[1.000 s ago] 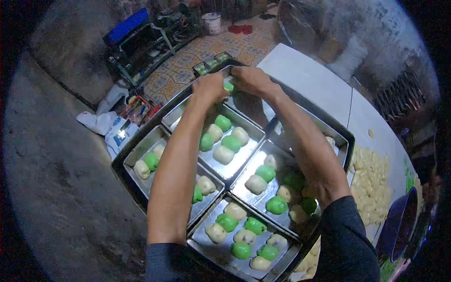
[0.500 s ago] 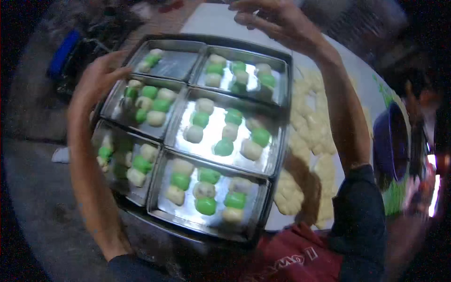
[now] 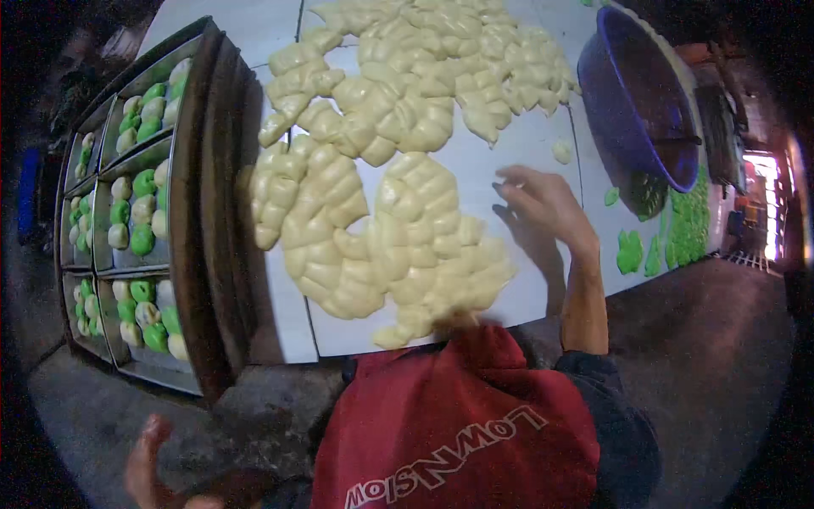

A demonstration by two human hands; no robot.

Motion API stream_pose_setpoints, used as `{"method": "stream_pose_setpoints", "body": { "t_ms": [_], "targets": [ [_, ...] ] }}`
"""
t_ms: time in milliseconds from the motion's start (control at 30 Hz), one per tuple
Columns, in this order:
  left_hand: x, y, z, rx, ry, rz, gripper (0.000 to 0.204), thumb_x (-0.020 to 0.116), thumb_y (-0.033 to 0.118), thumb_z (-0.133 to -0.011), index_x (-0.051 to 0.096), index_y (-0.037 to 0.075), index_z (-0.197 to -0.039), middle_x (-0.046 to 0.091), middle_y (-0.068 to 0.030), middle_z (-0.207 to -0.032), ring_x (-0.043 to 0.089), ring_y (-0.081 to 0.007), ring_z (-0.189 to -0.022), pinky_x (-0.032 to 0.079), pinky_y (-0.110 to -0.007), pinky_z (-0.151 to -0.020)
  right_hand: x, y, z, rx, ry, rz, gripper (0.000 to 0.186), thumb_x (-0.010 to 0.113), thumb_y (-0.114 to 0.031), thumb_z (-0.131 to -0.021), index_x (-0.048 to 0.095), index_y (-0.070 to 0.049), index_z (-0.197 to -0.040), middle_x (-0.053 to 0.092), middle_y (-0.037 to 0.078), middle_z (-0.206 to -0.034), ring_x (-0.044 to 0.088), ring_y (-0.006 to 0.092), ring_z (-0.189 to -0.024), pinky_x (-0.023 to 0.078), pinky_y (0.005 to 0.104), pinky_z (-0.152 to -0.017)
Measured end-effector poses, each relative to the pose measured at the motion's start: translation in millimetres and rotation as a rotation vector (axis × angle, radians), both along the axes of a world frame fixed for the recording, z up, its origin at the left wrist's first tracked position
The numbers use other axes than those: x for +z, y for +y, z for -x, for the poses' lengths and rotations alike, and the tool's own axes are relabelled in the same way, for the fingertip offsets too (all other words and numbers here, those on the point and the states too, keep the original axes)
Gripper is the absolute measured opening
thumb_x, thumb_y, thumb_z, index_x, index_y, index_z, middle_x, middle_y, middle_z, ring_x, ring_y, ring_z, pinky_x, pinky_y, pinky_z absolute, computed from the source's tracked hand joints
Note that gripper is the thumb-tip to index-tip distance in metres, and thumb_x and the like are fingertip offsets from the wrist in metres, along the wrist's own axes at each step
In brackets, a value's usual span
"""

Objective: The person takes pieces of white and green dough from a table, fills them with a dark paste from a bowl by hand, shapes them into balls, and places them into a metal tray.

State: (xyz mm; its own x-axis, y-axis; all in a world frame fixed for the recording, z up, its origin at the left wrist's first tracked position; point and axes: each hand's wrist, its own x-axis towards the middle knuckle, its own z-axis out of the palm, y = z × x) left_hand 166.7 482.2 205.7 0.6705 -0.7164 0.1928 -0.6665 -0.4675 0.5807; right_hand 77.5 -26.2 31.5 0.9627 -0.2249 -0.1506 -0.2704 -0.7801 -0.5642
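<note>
Soft matt pale dough pieces (image 3: 381,195), smooth white table (image 3: 526,144), glossy blue plastic basin (image 3: 632,93), dull metal trays (image 3: 182,212)

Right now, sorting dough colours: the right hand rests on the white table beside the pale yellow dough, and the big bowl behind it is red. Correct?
Not quite. The head view shows the bowl is blue, not red. The right hand does rest on the white table beside the pale yellow dough.

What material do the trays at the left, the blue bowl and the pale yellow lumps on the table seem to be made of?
Trays: likely thin metal, dull grey sheen, folded rims.
Blue bowl: probably plastic, with an even colour and smooth glossy wall.
Pale yellow lumps: soft dough, matte, pieces sagging and merging together.
</note>
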Motion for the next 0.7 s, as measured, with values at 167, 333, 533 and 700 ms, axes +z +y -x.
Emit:
{"method": "stream_pose_setpoints", "body": {
  "t_ms": [167,333,533,700],
  "targets": [
    [-61,-135,44,0.195,0.509,-0.106,0.071,0.078,0.030,-0.077,0.051,-0.005,-0.132,0.062,-0.0259,-0.120,0.061,-0.0332,-0.112,0.050,-0.038,-0.089,-36,-5,27,0.005,-0.039,-0.277,0.043,0.069,-0.032,-0.081,0.064,0.002,-0.107,0.063,0.018,-0.098,0.061,0.0359,-0.093,0.048,0.0416,-0.082],
    [-143,-257,54,0.257,0.457,-0.145,0.054,0.075,0.016,-0.080,0.057,0.002,-0.129,0.062,-0.0194,-0.122,0.062,-0.0284,-0.111,0.048,-0.037,-0.089,-54,6,32,0.262,-0.260,0.009,0.048,0.071,-0.042,-0.077,0.065,-0.003,-0.104,0.057,0.015,-0.101,0.055,0.0341,-0.092,0.046,0.0435,-0.080],
    [-197,-319,45,-0.027,0.092,-0.161,0.046,0.067,0.009,-0.083,0.059,0.013,-0.128,0.045,-0.0174,-0.142,0.038,-0.0374,-0.134,0.033,-0.044,-0.109,-64,-2,31,0.257,-0.235,-0.356,0.018,0.062,-0.017,-0.078,0.057,-0.002,-0.085,0.058,0.009,-0.075,0.057,0.0289,-0.071,0.046,0.0398,-0.067],
    [-210,-331,43,-0.055,0.014,-0.218,0.037,0.066,0.019,-0.084,0.064,0.017,-0.120,0.041,-0.0156,-0.146,0.026,-0.0391,-0.140,0.023,-0.053,-0.112,-56,-29,49,-0.286,0.006,-1.301,0.019,0.058,-0.016,-0.084,0.052,-0.005,-0.097,0.055,0.000,-0.076,0.056,0.0101,-0.068,0.047,0.0262,-0.056]
  ]
}}
